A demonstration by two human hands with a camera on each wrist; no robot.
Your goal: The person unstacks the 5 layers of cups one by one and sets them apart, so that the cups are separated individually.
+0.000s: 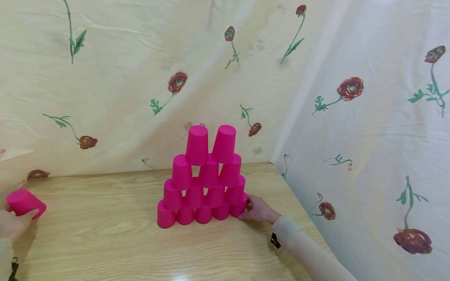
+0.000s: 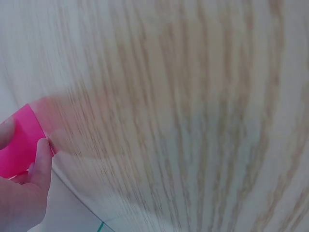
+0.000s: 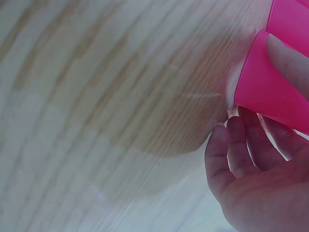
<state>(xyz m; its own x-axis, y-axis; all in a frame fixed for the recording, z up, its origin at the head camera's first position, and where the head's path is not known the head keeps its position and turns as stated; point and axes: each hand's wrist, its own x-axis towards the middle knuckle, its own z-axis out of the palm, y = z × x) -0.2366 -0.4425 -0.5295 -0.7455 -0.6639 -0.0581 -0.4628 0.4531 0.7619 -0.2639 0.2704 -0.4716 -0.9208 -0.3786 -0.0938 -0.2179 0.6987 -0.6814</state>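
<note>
A pyramid of pink cups point(image 1: 209, 175), all mouth down, stands on the wooden table. Its bottom two rows have several cups each, then come a row of three and a top pair set slightly apart. My right hand point(image 1: 260, 209) holds the rightmost bottom-row cup point(image 3: 277, 84), thumb on one side and curled fingers on the other. Far to the left, my left hand point(image 1: 14, 226) grips a loose pink cup point(image 1: 26, 202) between thumb and fingers. That cup is tilted, base up, its rim close over the table in the left wrist view point(image 2: 21, 145).
The wood-grain table point(image 1: 105, 234) spreads between the left hand and the pyramid. Cream flowered fabric point(image 1: 123, 78) hangs behind it, and a paler flowered sheet point(image 1: 369, 156) borders the right edge. A black strap point(image 1: 275, 240) hangs by the right wrist.
</note>
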